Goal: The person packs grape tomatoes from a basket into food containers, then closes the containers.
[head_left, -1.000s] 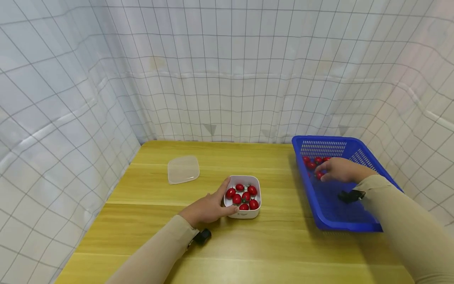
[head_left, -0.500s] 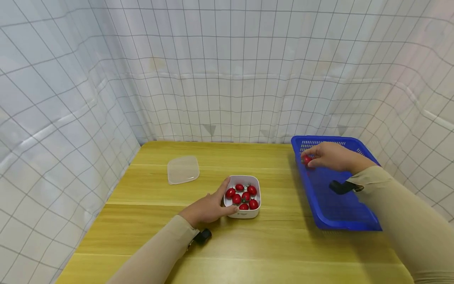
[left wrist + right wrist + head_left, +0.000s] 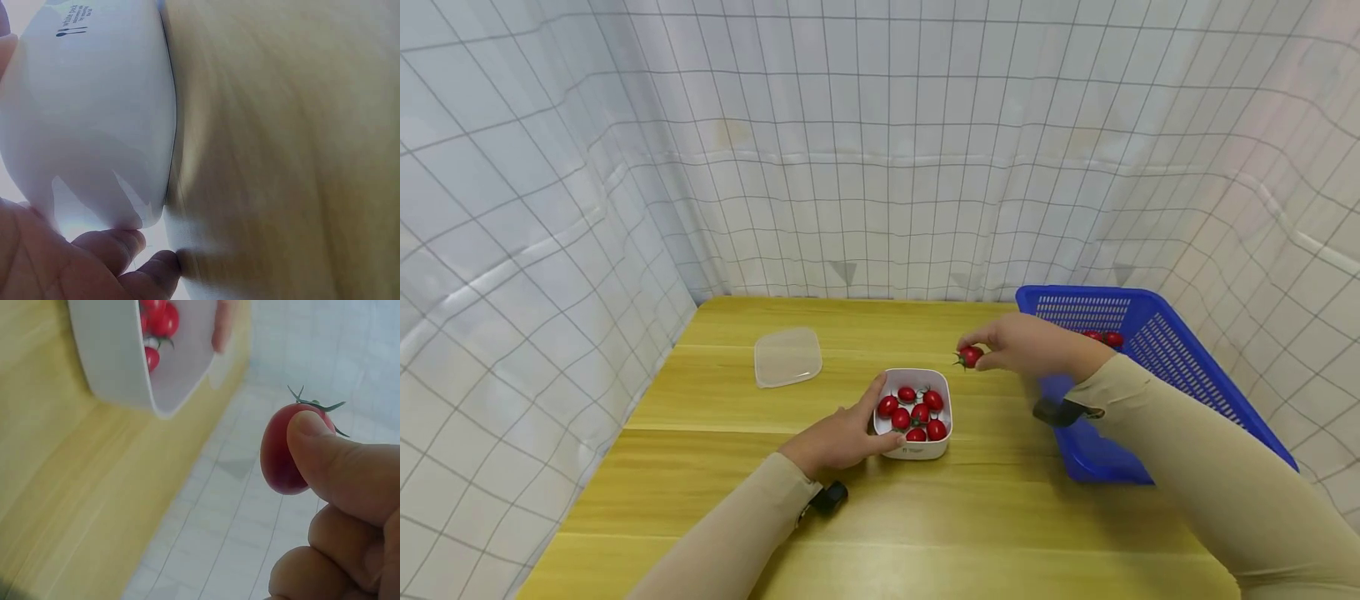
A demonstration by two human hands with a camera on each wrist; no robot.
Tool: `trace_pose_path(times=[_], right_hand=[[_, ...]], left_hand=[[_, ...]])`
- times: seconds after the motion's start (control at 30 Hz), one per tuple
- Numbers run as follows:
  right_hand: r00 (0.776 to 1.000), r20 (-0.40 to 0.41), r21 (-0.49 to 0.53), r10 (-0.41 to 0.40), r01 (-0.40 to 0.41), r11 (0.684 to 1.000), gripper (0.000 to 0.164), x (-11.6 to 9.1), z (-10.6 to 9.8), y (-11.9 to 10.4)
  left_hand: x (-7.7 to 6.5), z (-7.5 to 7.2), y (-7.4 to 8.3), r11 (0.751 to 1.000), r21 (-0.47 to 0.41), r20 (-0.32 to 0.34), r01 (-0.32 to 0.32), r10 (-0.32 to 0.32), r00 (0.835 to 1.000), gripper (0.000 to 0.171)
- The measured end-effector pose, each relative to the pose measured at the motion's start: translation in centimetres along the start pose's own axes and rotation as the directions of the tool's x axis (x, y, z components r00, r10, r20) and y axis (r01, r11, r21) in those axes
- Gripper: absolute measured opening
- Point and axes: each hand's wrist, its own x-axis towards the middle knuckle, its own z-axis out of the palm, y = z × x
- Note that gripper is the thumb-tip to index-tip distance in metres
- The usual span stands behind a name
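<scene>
Between thumb and fingers, my right hand (image 3: 1028, 343) pinches a cherry tomato (image 3: 971, 357) with a green stem, held above the table left of the blue basket. The right wrist view shows that tomato (image 3: 284, 453) under the thumb. My left hand (image 3: 838, 437) grips the left side of a white square food box (image 3: 912, 451), its thumb at the near rim. Several cherry tomatoes (image 3: 921, 413) lie inside the box. In the left wrist view, fingers (image 3: 112, 247) curl against the wall of the box (image 3: 94, 119), which stands on the table.
A blue slotted basket (image 3: 1105, 458) stands at the right with cherry tomatoes (image 3: 1112, 339) at its far end; the right arm hides part of it. A clear lid (image 3: 787, 357) lies at the back left of the wooden table (image 3: 850, 333). Gridded white curtains (image 3: 887, 167) surround the table.
My right hand has picked up a cherry tomato in the basket and moved left with it, out over the table. My left hand and the box have stayed in place.
</scene>
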Motion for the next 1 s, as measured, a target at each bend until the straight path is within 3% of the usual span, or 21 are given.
trace_pose_path(times=[0.23, 0.4, 0.73, 1.0], right_hand=[[0.998, 0.050, 0.016, -0.027, 0.027, 1.000, 0.032, 2.1, 1.5, -2.5], [0.997, 0.065, 0.026, -0.048, 0.046, 0.999, 0.033, 2.9, 2.4, -3.4], [0.995, 0.094, 0.076, -0.027, 0.020, 0.997, 0.037, 3.2, 2.9, -4.0], [0.994, 0.100, 0.046, -0.048, 0.044, 0.998, 0.039, 3.2, 2.7, -4.4]], left_hand=[[0.1, 0.0, -0.2, 1.000, -0.009, 0.010, 0.014, -0.013, 1.000, 0.106], [0.1, -0.1, -0.1, 1.000, -0.004, 0.016, -0.011, 0.011, 1.000, 0.106], [0.2, -0.2, 0.1, 0.999, 0.016, 0.005, -0.035, 0.035, 0.999, 0.104], [0.2, -0.1, 0.1, 0.999, 0.017, -0.003, -0.038, 0.038, 0.999, 0.104]])
